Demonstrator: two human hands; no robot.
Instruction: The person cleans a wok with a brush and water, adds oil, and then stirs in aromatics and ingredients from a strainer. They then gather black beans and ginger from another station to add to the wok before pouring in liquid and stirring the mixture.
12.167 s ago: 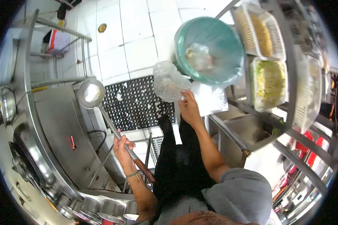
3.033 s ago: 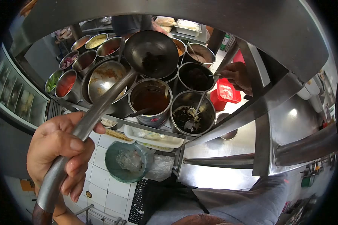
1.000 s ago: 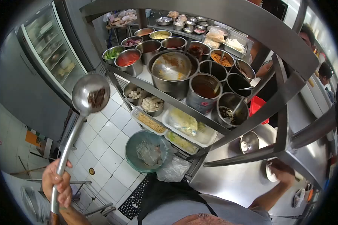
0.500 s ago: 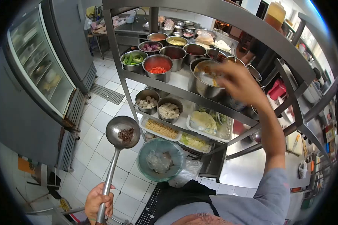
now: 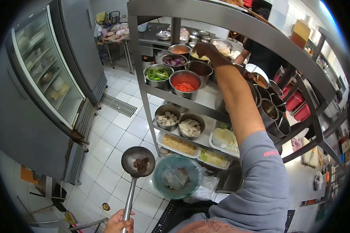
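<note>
My left hand point(image 5: 119, 223) is wrapped round the handle of a steel ladle point(image 5: 130, 193) at the bottom of the view. A small heap of dark brown bits point(image 5: 141, 164) lies in its bowl. At the far side of the upper shelf, my right hand point(image 5: 207, 51) dips over a steel pot of pale yellow shreds point(image 5: 198, 57); its fingertips are hidden. Round it stand pots of purple onion pieces point(image 5: 174, 61), red strips point(image 5: 184, 87), green pepper pieces point(image 5: 156, 74) and an orange-toned food point(image 5: 180, 49).
The steel rack's lower shelf holds pots of white pieces point(image 5: 191, 127), a tray of noodles point(image 5: 179, 144) and chopped cabbage point(image 5: 214, 158). Below stands a green tub point(image 5: 177, 177) with plastic bags. Fridges point(image 5: 52, 77) line the left. Another person in dark clothing point(image 5: 262, 52) stands behind the rack.
My right hand has moved from the large pot at the shelf's front to the yellow-shred pot farther back. The view has shifted, and the ladle appears lower and farther right.
</note>
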